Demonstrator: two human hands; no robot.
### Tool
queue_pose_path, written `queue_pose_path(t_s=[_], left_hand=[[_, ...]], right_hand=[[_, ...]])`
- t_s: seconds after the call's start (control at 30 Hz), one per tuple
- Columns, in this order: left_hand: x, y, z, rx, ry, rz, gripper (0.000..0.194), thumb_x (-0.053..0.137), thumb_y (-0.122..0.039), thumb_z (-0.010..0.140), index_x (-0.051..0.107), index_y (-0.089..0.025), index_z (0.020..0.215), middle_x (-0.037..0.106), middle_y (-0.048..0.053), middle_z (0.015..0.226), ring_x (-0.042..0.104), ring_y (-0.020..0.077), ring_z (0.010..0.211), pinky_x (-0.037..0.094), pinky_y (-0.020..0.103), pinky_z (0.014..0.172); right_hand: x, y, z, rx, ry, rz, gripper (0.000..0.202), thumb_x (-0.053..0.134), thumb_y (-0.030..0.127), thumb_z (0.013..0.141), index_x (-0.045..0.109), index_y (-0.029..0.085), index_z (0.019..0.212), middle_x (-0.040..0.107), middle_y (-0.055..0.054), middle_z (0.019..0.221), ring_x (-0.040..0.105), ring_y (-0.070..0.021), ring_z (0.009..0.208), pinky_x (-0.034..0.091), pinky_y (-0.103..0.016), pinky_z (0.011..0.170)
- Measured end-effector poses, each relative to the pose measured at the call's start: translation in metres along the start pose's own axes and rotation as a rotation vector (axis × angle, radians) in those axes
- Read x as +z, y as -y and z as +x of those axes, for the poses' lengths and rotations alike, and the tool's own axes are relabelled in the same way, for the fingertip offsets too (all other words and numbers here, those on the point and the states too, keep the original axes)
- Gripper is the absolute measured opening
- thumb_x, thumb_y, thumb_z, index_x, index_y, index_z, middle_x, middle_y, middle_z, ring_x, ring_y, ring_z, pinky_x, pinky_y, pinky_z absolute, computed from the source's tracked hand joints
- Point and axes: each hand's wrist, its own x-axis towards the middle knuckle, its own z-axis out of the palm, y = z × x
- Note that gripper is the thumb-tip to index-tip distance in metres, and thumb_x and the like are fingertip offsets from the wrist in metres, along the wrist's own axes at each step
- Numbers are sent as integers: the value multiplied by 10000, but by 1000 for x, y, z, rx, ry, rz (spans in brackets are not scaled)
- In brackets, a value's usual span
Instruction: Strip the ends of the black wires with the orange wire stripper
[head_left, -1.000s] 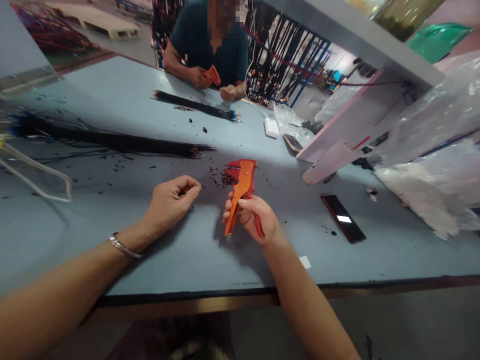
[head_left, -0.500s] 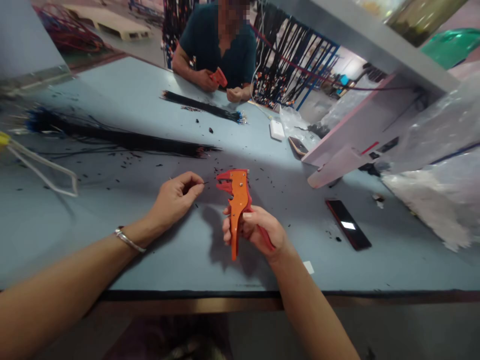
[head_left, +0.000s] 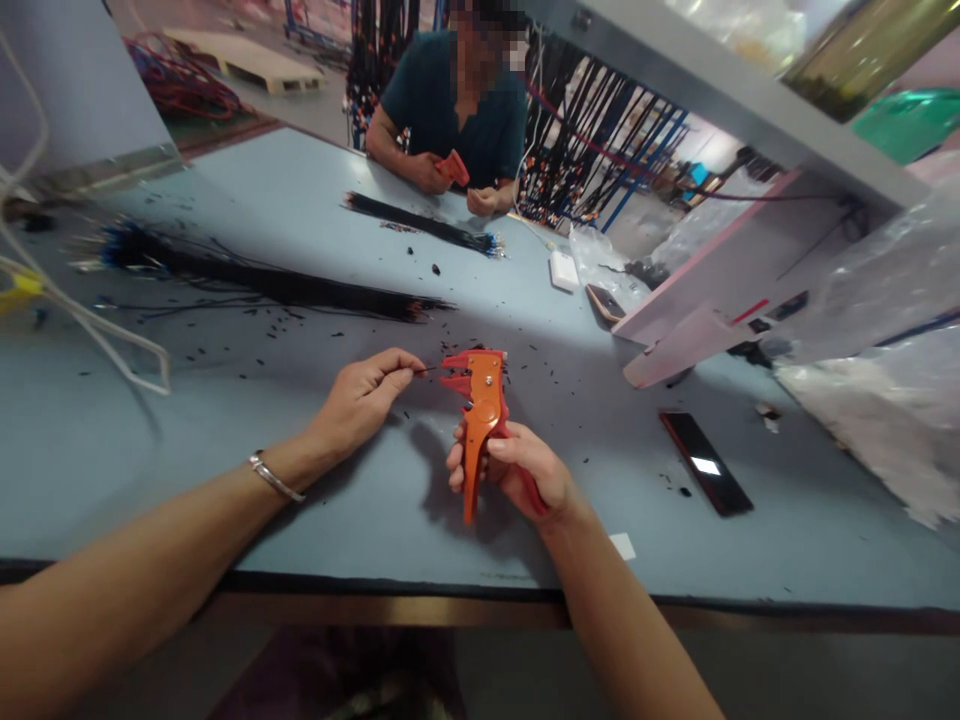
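Observation:
Between its thumb and fingertips, my left hand (head_left: 367, 395) pinches a thin black wire (head_left: 427, 370), whose short end points right toward the tool's jaws. My right hand (head_left: 525, 465) is wrapped around the handles of an orange and red wire stripper (head_left: 484, 410), held upright over the table. The stripper's red jaws face left and are parted, with the wire tip at their mouth; whether it lies between them I cannot tell. Behind my left hand lies a long bundle of black wires (head_left: 300, 287) with blue ends at the far left.
Across the table a person (head_left: 454, 110) holds a red tool near a smaller wire bundle (head_left: 420, 222). A phone (head_left: 705, 462) lies at right, beside plastic bags (head_left: 870, 400). A white charger (head_left: 563, 270) sits further back. Black scraps are scattered about. A white bent rod (head_left: 112, 340) stands at left.
My left hand has moved slightly right, bringing the wire end closer to the stripper's jaws. The whole view has shifted a little, so everything appears lower and further right.

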Motion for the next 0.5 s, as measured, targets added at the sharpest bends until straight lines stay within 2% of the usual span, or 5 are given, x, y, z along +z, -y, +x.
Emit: queue_pose_path(t_s=[0.27,0.5], left_hand=[[3,4,1,46,40,44,267,497,-394,855,653,-182,902,610,-14,706,504,143,640,397,237,631],[5,3,2,49,10,-51,230,564,-367,806,709,-198,864,724,41,865,612,192,801,468,274,767]], right_hand=[[-2,-2,3,8,19,22,330,667,339,762,636,120,1007,720,-93,875,703,-199,715,561,-318,656],[-1,0,1,24,14,1,344,685,332,741,635,118,1006,723,-96,874,698,-200,718,561,-319,654]])
